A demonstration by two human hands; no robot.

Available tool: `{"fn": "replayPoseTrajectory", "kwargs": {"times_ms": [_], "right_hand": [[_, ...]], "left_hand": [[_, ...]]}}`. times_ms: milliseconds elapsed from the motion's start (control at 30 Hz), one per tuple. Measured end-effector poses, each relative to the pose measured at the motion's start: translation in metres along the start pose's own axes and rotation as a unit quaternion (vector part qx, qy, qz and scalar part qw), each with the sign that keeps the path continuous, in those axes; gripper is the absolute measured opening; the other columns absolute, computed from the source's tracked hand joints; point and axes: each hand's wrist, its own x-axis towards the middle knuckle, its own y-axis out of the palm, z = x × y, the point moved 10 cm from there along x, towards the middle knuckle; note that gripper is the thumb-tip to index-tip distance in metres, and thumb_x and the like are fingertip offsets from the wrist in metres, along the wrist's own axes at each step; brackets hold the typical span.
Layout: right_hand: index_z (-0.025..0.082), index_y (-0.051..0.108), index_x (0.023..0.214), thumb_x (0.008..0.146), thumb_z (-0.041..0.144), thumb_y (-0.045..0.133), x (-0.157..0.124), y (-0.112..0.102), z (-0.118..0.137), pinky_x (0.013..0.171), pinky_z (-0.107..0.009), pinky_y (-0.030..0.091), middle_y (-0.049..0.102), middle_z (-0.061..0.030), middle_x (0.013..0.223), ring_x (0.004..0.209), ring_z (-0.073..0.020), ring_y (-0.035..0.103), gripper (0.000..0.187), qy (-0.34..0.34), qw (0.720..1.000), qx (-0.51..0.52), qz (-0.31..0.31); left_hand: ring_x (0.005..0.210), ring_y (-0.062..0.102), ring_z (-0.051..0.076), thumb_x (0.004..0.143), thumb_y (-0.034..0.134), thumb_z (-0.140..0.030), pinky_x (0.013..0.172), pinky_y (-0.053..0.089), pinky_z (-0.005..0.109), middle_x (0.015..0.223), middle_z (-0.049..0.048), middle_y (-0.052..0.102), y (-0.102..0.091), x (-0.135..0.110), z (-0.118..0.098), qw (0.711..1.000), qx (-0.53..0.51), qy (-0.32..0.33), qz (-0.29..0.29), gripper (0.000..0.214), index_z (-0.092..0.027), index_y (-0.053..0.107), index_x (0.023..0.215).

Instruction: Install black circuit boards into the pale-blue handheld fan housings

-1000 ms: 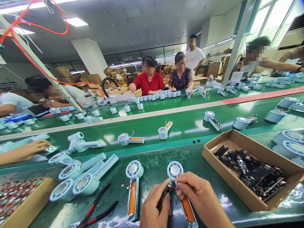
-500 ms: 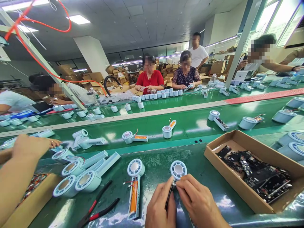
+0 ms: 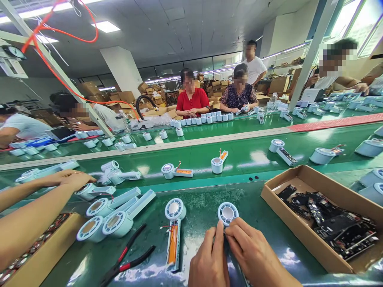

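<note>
My left hand (image 3: 209,259) and my right hand (image 3: 254,257) meet at the bottom centre, fingers pinched together over a small light-blue handheld fan (image 3: 228,213) that lies on the green table. Only the fan's round head shows; its handle is hidden under my hands. The black piece seen earlier between my fingers is hidden now. A second fan with an open handle and an orange battery (image 3: 174,231) lies just left of my left hand.
A cardboard box of black circuit boards (image 3: 326,217) sits at right. Red-handled pliers (image 3: 127,261) lie at lower left beside several fan shells (image 3: 113,217). A neighbour's arms (image 3: 36,207) reach in from the left over a box of parts. A conveyor (image 3: 239,153) carries more fans; workers sit beyond.
My hands have closed in over the fan's handle, covering the orange battery and the black piece. The neighbour's arms have come further in from the left. The view has shifted slightly.
</note>
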Motion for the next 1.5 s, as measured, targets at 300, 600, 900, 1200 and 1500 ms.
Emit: {"fn": "replayPoseTrajectory", "kwargs": {"times_ms": [300, 600, 900, 1200, 1500], "right_hand": [[0.021, 0.056, 0.087, 0.103, 0.014, 0.032, 0.002, 0.009, -0.002, 0.063, -0.028, 0.050, 0.059, -0.0050, 0.081, 0.068, -0.0178, 0.063, 0.029, 0.012, 0.999, -0.036, 0.022], [0.021, 0.056, 0.089, 0.102, 0.013, 0.033, 0.002, 0.003, -0.004, 0.062, -0.029, 0.048, 0.059, -0.0044, 0.082, 0.067, -0.0180, 0.063, 0.028, 0.023, 0.999, -0.013, 0.019], [0.022, 0.054, 0.086, 0.102, 0.015, 0.035, 0.001, 0.004, -0.007, 0.059, -0.029, 0.044, 0.060, -0.0035, 0.082, 0.065, -0.0182, 0.061, 0.026, 0.038, 0.999, -0.020, 0.012], [0.019, 0.058, 0.088, 0.103, 0.014, 0.033, 0.003, 0.009, -0.009, 0.066, -0.032, 0.050, 0.062, -0.0065, 0.086, 0.072, -0.0204, 0.064, 0.029, 0.037, 0.998, -0.001, 0.043], [0.020, 0.056, 0.126, 0.095, 0.006, 0.042, 0.014, -0.012, 0.000, 0.084, -0.034, 0.058, 0.066, -0.0096, 0.115, 0.097, -0.0215, 0.067, 0.037, 0.031, 0.993, 0.027, 0.106]], "left_hand": [[0.097, 0.074, 0.017, 0.101, 0.035, -0.013, 0.075, 0.060, 0.022, 0.118, 0.0120, 0.067, 0.010, -0.002, 0.015, 0.983, -0.170, -0.058, -0.036, 0.049, -0.024, 0.048, 0.148], [0.104, 0.072, 0.019, 0.103, 0.033, -0.016, 0.084, 0.059, 0.025, 0.121, 0.0121, 0.067, 0.006, -0.002, 0.009, 0.987, -0.146, -0.047, -0.045, 0.048, -0.026, 0.049, 0.148], [0.094, 0.077, 0.023, 0.103, 0.033, -0.014, 0.070, 0.064, 0.031, 0.125, 0.0139, 0.066, 0.012, -0.006, 0.004, 0.997, -0.035, -0.041, -0.052, 0.055, -0.030, 0.032, 0.155], [0.107, 0.072, 0.023, 0.098, 0.035, -0.006, 0.082, 0.062, 0.032, 0.130, 0.0160, 0.063, 0.018, -0.005, 0.003, 0.993, -0.110, -0.041, -0.032, 0.060, -0.027, 0.035, 0.155], [0.098, 0.073, 0.025, 0.091, 0.039, -0.008, 0.081, 0.061, 0.035, 0.122, 0.0169, 0.066, -0.005, 0.009, 0.012, 0.981, -0.131, -0.145, 0.019, 0.054, -0.015, 0.047, 0.145]]}}
